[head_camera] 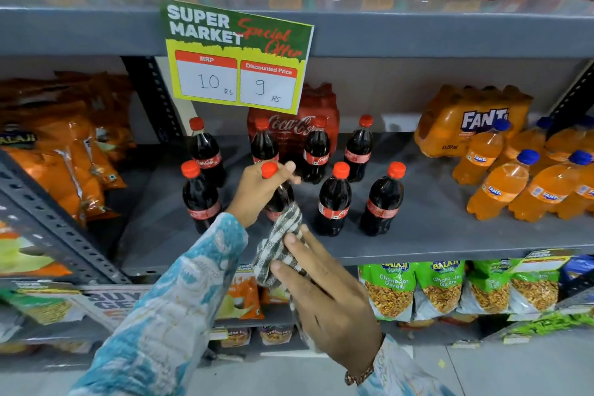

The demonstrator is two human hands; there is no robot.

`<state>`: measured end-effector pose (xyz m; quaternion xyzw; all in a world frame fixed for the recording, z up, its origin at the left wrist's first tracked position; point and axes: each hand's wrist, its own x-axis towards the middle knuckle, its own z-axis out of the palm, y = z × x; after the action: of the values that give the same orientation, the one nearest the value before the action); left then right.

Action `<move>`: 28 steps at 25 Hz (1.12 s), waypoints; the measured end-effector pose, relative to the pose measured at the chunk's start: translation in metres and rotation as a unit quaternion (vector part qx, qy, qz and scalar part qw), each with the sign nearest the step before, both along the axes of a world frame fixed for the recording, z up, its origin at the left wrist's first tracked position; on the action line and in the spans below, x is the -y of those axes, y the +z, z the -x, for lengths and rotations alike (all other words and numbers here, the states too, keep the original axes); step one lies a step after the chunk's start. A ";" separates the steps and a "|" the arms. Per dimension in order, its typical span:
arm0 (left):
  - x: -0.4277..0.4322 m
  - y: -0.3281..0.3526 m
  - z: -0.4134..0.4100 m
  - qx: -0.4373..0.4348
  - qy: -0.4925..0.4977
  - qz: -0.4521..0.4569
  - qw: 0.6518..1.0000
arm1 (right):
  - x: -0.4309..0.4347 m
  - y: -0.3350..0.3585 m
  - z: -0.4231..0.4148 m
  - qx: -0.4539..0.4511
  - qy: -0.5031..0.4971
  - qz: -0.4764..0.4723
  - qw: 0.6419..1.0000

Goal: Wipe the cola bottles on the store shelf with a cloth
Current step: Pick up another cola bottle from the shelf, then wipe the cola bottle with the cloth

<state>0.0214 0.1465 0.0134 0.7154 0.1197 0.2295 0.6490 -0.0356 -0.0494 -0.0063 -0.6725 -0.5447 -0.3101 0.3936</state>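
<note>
Grey metal shelf carries glossy dark cola bottles; the left hand is closed round one bottle's neck while the right hand presses a checked woven cloth against it.

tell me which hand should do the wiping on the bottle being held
Right. The right hand holds the grey checked cloth against the dark red-capped cola bottle; the left hand has its grip round the bottle's neck.
</note>
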 end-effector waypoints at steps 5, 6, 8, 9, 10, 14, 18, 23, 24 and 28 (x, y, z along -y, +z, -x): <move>0.009 0.027 0.025 -0.007 -0.085 0.104 0.991 | -0.020 0.006 0.001 -0.003 -0.041 0.016 0.999; 0.012 0.031 0.028 -0.010 -0.109 0.125 0.986 | -0.023 0.008 0.000 0.004 -0.057 0.032 0.998; 0.015 0.039 0.029 -0.034 -0.152 0.153 0.976 | -0.031 0.014 -0.006 0.011 -0.106 0.068 0.992; 0.017 0.043 0.029 -0.045 -0.173 0.170 0.969 | -0.036 0.015 -0.008 0.013 -0.130 0.089 0.987; 0.019 0.046 0.030 -0.051 -0.183 0.192 0.963 | -0.039 0.015 -0.008 0.017 -0.150 0.110 0.982; 0.029 0.049 0.027 -0.032 -0.124 0.283 0.951 | -0.029 -0.010 0.004 0.040 -0.179 0.150 0.972; 0.025 0.048 0.023 -0.034 -0.126 0.316 0.940 | -0.002 -0.021 0.018 0.050 -0.142 0.151 0.977; 0.026 0.051 0.021 -0.077 -0.171 0.289 0.939 | -0.030 0.021 -0.001 0.042 -0.156 0.098 0.982; 0.028 0.053 0.021 -0.081 -0.176 0.281 0.940 | -0.035 0.023 -0.006 0.043 -0.173 0.111 0.978; 0.036 0.055 0.019 -0.075 -0.121 0.256 0.956 | -0.021 -0.010 -0.003 0.062 -0.189 0.151 0.968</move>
<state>0.0026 0.1103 0.0688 0.5495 0.1356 0.0570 0.8225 -0.0330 -0.0282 -0.0166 -0.7944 -0.4718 -0.3336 0.1873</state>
